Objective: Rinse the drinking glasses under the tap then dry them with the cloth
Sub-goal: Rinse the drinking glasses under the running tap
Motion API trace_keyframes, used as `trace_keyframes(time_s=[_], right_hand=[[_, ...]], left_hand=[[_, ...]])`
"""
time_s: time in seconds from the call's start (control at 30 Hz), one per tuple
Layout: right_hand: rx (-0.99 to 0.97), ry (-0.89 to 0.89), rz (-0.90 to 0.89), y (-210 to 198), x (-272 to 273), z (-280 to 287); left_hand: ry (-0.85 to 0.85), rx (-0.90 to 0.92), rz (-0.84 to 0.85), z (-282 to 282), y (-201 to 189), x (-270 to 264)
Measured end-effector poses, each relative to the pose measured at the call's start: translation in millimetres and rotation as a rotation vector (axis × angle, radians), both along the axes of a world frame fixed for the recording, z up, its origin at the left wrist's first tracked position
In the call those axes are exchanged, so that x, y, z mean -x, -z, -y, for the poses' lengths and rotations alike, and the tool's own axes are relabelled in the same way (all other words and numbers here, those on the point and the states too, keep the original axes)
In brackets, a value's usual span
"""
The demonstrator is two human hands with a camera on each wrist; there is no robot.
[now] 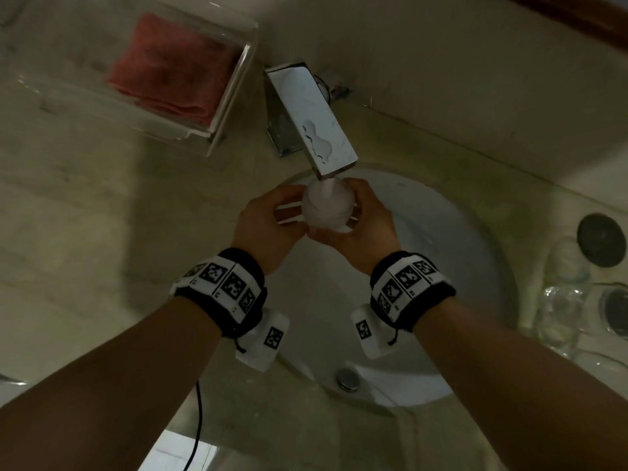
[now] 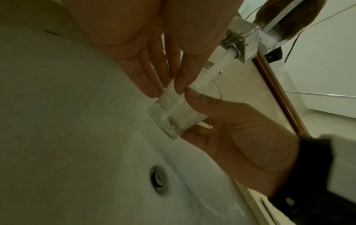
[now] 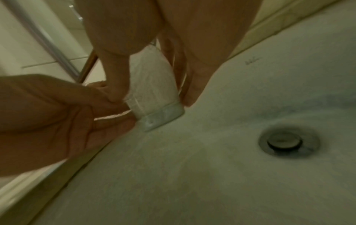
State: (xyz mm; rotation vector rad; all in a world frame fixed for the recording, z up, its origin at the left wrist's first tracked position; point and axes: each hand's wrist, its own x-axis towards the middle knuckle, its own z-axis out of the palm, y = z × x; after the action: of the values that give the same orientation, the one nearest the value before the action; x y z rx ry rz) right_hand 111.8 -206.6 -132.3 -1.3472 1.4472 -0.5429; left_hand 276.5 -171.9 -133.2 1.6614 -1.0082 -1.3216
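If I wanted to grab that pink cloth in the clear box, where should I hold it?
Probably the best grip is on the folded edge of the pink cloth, reaching down from above. The clear box looks open on top with walls around it, and the cloth lies flat inside, so pinching a fold and lifting upward seems easiest.

A dimly lit bathroom seen from above. A pale, marble-like desk (image 1: 85,205) surrounds a round white basin (image 1: 458,253) sunk into it, with a metal drain plug (image 1: 347,378) at the bottom. A clear acrylic box (image 1: 234,96) sits at the back left of the desk. A light wall (image 1: 441,62) rises behind the basin, and a dark wooden frame edge (image 1: 577,15) crosses the top right corner.
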Motion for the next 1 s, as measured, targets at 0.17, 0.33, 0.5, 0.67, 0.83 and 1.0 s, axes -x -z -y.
trace_keyframes(time_s=[0.17, 0.33, 0.5, 0.67, 0.83, 1.0], right_hand=[[-0.261, 0.090, 0.000, 9, 1, 3], [-0.585, 0.239, 0.080, -1, -2, 7], [-0.784, 0.250, 0.076, -5, -2, 8], [-0.728, 0.243, 0.025, -14, -4, 11], [-0.505, 0.197, 0.018, -15, -11, 11], [-0.460, 0.297, 0.288, -15, -3, 7]], left_hand=[[0.097, -0.066, 0.088, 2, -1, 1], [0.134, -0.175, 0.097, 2, 2, 5], [0.092, -0.247, 0.038, 2, 1, 7], [0.076, -0.329, -0.069, 4, -6, 10], [0.080, -0.342, -0.152, 10, -15, 15], [0.082, -0.291, -0.236, 13, -21, 19]])
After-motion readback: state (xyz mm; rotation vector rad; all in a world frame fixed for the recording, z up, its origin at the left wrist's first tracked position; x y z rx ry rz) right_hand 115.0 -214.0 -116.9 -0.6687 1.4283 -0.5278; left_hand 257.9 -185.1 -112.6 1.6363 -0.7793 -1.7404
